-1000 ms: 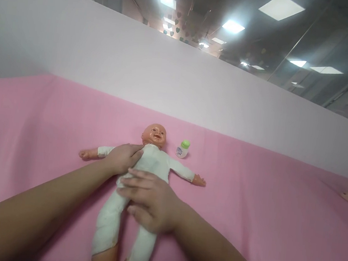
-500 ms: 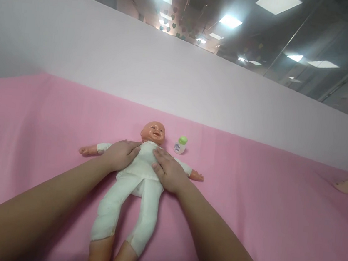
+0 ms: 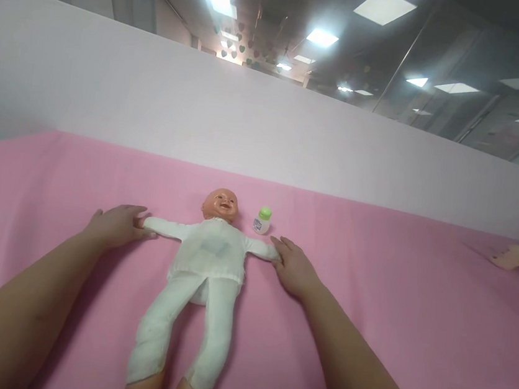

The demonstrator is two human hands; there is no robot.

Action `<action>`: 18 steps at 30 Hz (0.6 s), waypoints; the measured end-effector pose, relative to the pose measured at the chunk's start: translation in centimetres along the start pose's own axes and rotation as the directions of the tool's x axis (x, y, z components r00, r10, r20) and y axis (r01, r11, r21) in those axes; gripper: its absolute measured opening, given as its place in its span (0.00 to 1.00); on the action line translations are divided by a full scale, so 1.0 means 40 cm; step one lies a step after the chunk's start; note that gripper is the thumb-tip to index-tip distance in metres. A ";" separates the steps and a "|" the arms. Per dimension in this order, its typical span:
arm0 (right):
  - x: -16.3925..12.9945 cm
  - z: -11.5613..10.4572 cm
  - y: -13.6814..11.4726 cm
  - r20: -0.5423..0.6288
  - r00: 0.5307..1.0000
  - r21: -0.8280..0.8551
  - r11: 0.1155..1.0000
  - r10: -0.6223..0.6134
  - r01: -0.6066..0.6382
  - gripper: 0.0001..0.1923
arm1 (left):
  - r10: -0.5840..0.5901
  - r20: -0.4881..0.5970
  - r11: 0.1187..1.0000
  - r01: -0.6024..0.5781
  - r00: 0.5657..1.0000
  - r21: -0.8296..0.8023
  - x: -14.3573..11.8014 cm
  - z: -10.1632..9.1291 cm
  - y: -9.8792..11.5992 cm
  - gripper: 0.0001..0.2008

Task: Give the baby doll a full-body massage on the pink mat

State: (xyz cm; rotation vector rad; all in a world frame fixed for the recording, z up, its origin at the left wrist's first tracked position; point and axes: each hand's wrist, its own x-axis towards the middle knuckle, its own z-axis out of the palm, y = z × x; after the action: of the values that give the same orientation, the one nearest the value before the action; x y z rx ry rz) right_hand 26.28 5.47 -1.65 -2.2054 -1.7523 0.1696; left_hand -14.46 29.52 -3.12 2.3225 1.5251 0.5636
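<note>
White cloth-bodied baby doll (image 3: 211, 248) with plastic head lies face-up, legs toward the pink surface's (image 3: 391, 309) near edge. Left hand (image 3: 118, 226) and right hand (image 3: 296, 270) cover its arm ends, can't tell if they're gripping. Small translucent green-capped bottle (image 3: 262, 221) near the far edge, label too blurry to read.

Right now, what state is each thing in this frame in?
Doll: lying face up, arms spread, legs apart
Bottle: green cap on
Left hand: over the end of one doll arm, grip unclear
Right hand: at the end of the other, grip unclear
Pink sheet: spread out, lightly creased
Ceiling lights: lit
</note>
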 end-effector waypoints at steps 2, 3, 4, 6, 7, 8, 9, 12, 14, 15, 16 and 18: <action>-0.002 -0.017 0.041 0.033 0.998 0.078 0.995 0.062 -0.064 0.30 | -0.101 0.046 0.995 0.100 0.994 0.013 0.003 -0.001 -0.004 0.38; -0.001 -0.025 0.055 0.058 0.996 0.121 0.989 0.075 -0.081 0.27 | -0.141 0.065 0.990 0.139 0.988 0.038 0.001 0.000 0.001 0.38; 0.001 -0.031 0.064 0.080 0.993 0.161 0.982 0.091 -0.103 0.22 | -0.157 0.068 0.987 0.154 0.985 0.050 -0.004 0.001 0.010 0.36; 0.007 -0.038 0.069 0.098 0.989 0.224 0.966 0.113 -0.133 0.12 | -0.165 0.035 0.983 0.161 0.986 0.083 -0.019 0.005 0.033 0.33; 0.010 -0.039 0.067 0.091 0.988 0.246 0.959 0.123 -0.142 0.09 | -0.158 0.002 0.982 0.157 0.987 0.108 -0.028 0.007 0.045 0.31; 0.012 -0.039 0.063 0.074 0.989 0.264 0.953 0.131 -0.146 0.08 | -0.143 -0.036 0.980 0.147 0.989 0.135 -0.037 0.010 0.055 0.29; 0.014 -0.038 0.059 0.051 0.989 0.280 0.948 0.141 -0.149 0.09 | -0.126 -0.077 0.978 0.137 0.989 0.155 -0.044 0.012 0.063 0.28; 0.016 -0.032 0.053 0.008 0.982 0.342 0.923 0.187 -0.179 0.14 | -0.125 -0.140 0.984 0.141 0.982 0.109 -0.057 0.010 0.072 0.26; 0.018 -0.026 0.056 0.005 0.976 0.416 0.887 0.218 -0.200 0.17 | -0.166 -0.148 0.986 0.166 0.975 -0.009 -0.057 0.003 0.067 0.27; 0.020 -0.022 0.060 0.013 0.974 0.472 0.857 0.227 -0.206 0.17 | -0.188 -0.155 0.981 0.177 0.970 -0.082 -0.056 -0.001 0.062 0.28; 0.023 -0.017 0.064 0.024 0.972 0.545 0.812 0.235 -0.210 0.17 | -0.211 -0.165 0.970 0.185 0.964 -0.160 -0.053 -0.003 0.057 0.29; 0.033 -0.004 0.073 0.054 0.964 0.724 0.655 0.259 -0.217 0.18 | -0.255 -0.168 0.922 0.187 0.952 -0.339 -0.049 -0.002 0.048 0.32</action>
State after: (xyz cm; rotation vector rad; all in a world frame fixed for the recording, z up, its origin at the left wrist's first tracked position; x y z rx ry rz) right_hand 29.35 6.13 -2.28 -1.7761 -1.0568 0.7283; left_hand -13.67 26.98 -2.47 1.8652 1.6208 0.9415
